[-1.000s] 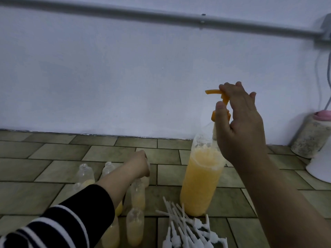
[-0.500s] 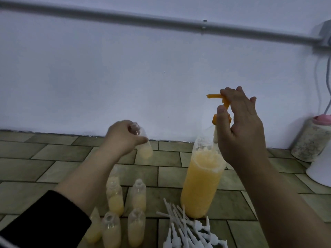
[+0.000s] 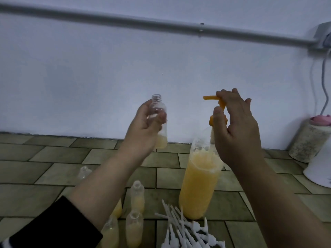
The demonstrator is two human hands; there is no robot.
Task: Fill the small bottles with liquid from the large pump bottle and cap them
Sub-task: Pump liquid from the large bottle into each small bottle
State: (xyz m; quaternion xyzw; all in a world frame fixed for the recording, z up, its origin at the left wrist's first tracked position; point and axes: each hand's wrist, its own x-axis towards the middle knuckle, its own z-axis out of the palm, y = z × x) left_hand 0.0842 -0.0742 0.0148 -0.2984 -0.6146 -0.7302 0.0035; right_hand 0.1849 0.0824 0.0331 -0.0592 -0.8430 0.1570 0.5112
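Note:
My left hand (image 3: pixel 146 129) grips a small clear bottle (image 3: pixel 159 120) upright in the air, uncapped, with a little yellow liquid at its bottom. Its mouth sits left of the orange spout and slightly below it. The large pump bottle (image 3: pixel 198 183) of yellow liquid stands on the tiled floor. My right hand (image 3: pixel 234 127) rests on its orange pump head (image 3: pixel 215 101), fingers over the top and thumb beside the stem. Several small bottles (image 3: pixel 137 199) partly filled with yellow liquid stand uncapped on the floor. A pile of white spray caps (image 3: pixel 186 231) lies in front of the pump bottle.
A white wall with a grey pipe (image 3: pixel 161 24) runs behind. At the right stand a grey cylinder with a pink top (image 3: pixel 311 138) and a white object (image 3: pixel 320 169). A cable (image 3: pixel 324 72) hangs down the wall there.
My left hand picked a small bottle off the floor and raised it up and right toward the pump spout. My right hand stayed on the pump head.

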